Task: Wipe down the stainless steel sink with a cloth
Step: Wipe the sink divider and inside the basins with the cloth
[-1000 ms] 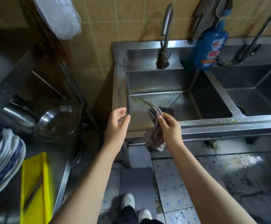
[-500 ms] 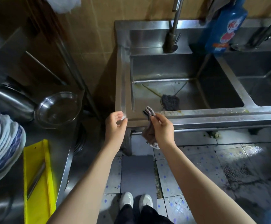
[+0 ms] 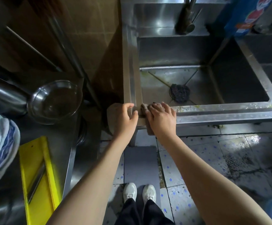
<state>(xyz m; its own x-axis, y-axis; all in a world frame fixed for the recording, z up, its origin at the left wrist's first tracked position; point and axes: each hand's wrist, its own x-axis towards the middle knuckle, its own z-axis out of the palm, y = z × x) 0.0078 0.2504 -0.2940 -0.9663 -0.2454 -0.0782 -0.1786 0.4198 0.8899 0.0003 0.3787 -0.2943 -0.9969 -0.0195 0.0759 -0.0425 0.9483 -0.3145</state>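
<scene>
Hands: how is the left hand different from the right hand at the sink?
The right hand lies flat on the cloth, pressing it onto the front rim of the sink; the left hand touches no cloth. The left hand's fingers curl round the corner edge of the sink, while the right hand's fingers are straight. Both are bare and sit side by side at the front left corner.

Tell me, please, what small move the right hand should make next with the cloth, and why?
Probably slide the right hand and the cloth under it rightward along the front rim of the sink: the cloth is pressed at the rim's left corner, and yellowish residue lies on the rim beyond it. The left hand holds the corner.
</scene>
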